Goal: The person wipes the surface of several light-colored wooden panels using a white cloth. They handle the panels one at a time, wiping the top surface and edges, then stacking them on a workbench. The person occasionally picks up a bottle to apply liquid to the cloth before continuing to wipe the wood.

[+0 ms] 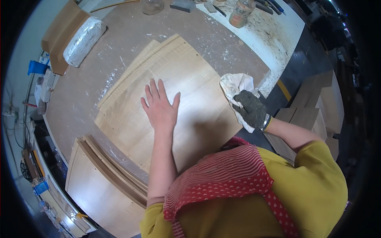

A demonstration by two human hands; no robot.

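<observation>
A pale wooden panel [198, 75] with small holes near its corners lies tilted across the worktable, on top of at least one similar panel [143, 55]. My bare left hand [160, 104] rests flat on its face, fingers spread. At the panel's right edge, my right hand [252, 110], in a dark grey glove, grips a crumpled white cloth [237, 82]. The cloth drapes over that edge and hangs a little below the glove. Part of the panel's near side is hidden by my forearm and red patterned apron.
Curved wooden panels [105, 190] stand stacked at the near left. A plastic-wrapped bundle [84, 41] lies by an open cardboard box [59, 33] at the far left. A bottle [241, 14] and a glass jar [152, 6] stand at the back. Wooden boards [309, 115] are piled at right.
</observation>
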